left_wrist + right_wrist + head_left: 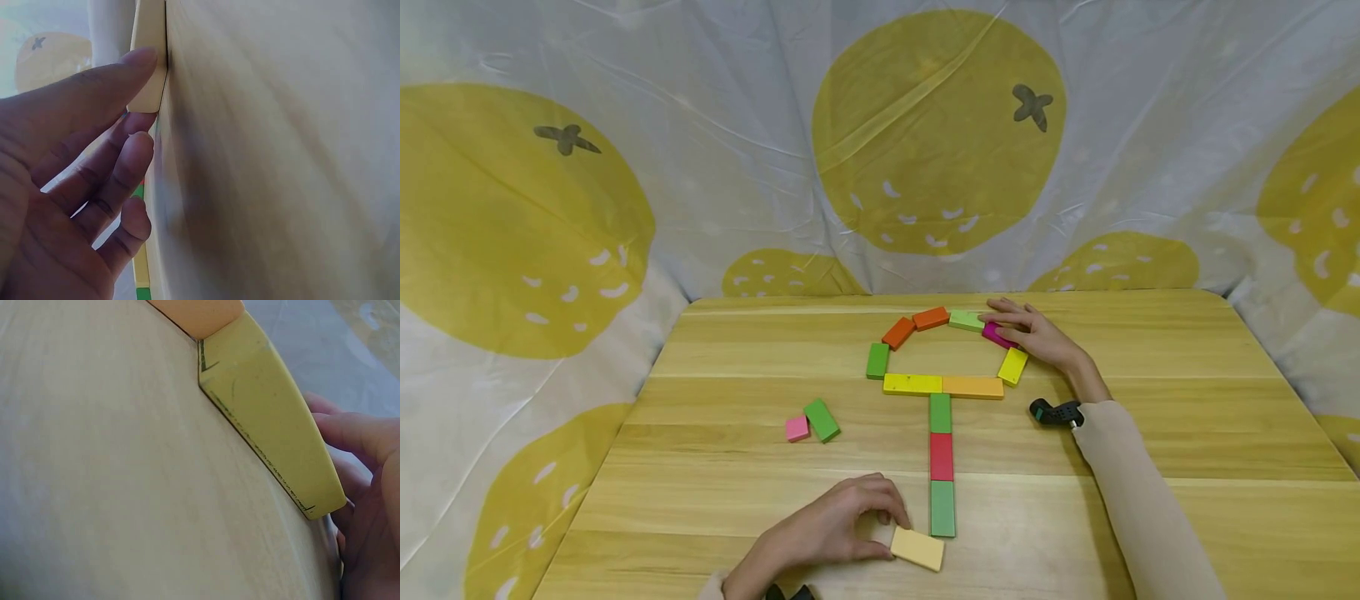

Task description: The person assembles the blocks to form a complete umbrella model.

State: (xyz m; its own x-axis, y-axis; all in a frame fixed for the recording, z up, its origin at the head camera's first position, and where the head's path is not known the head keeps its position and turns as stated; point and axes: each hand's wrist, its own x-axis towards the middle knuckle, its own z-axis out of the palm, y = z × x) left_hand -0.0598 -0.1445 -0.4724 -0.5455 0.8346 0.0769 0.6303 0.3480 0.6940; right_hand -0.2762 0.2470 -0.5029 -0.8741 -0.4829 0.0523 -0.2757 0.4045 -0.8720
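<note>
My left hand (pixel 850 517) pinches a cream wooden block (pixel 917 548) between thumb and fingers, near the lower end of a column of blocks. In the left wrist view the thumb lies on the near side of the cream block (pixel 150 78). Farther away, my right hand (pixel 1041 337) has its fingers extended over a magenta block (pixel 991 335), partly covering it. One fingertip reaches the edge of the light green block (pixel 965 320). A yellow block (pixel 1012 367) stands just below this hand; in the right wrist view, fingers show behind the yellow block (pixel 269 419).
An arch of blocks includes two orange blocks (pixel 931 317) and a green block (pixel 877 361). Below lies a yellow bar (pixel 912 384) beside a light orange bar (pixel 972 387). The column has a red block (pixel 942 457). A pink block (pixel 797 428) and green block (pixel 822 420) lie left.
</note>
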